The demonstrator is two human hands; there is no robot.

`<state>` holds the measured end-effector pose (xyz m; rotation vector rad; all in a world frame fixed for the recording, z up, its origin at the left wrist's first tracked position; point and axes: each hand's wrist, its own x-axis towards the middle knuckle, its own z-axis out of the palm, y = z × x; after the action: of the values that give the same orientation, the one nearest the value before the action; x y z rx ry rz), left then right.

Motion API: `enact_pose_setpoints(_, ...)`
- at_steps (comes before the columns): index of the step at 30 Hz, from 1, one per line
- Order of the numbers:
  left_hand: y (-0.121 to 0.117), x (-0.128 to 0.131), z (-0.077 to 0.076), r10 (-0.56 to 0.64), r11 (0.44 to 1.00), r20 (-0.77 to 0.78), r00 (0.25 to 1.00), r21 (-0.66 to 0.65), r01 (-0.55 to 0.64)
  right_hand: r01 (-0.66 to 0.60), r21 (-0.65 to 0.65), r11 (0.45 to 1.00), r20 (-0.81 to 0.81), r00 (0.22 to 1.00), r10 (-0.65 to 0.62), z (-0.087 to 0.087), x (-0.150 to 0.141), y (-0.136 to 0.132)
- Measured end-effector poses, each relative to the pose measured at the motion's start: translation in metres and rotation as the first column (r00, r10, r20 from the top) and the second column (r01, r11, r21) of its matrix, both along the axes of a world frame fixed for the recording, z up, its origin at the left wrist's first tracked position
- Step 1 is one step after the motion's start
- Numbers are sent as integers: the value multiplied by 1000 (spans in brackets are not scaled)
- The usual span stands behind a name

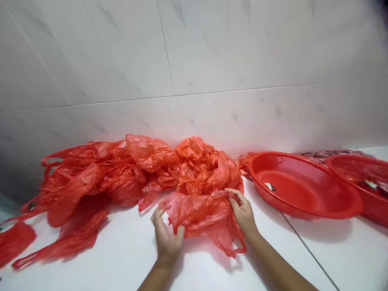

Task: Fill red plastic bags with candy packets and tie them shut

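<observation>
Above the white counter [121,258], left hand [166,238] and right hand [243,214] pinch one red plastic bag [200,218]

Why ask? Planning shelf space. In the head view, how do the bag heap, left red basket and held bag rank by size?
Largest: the heap of red plastic bags. The left red mesh basket and held bag look alike; the bag's nearness leaves them unranked.

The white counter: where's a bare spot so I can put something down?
There is bare white counter at the front right, between the right hand and the red plastic basket. Another bare patch lies front left, between the left hand and the red plastic bags. Along the tiled wall, the bags and a second basket crowd it.
</observation>
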<state>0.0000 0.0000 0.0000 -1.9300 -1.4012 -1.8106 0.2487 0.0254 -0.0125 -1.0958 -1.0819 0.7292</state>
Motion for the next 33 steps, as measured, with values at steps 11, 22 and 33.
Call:
enact_pose_setpoints(11,-24,19,21,-16,1000,-528,849,-28,2,-364,18,931,328,882,338,2,-4,-2)
enact_pose_setpoints(22,-8,8,-22,-301,827,-541,785,-558,-67,-247,352,903,603,798,-16,46,0,-38)
enact_pose_setpoints(33,-5,9,-8,-77,982,-466,881,-189,-14,-50,-421,906,871,256,419,17,-37,-29)
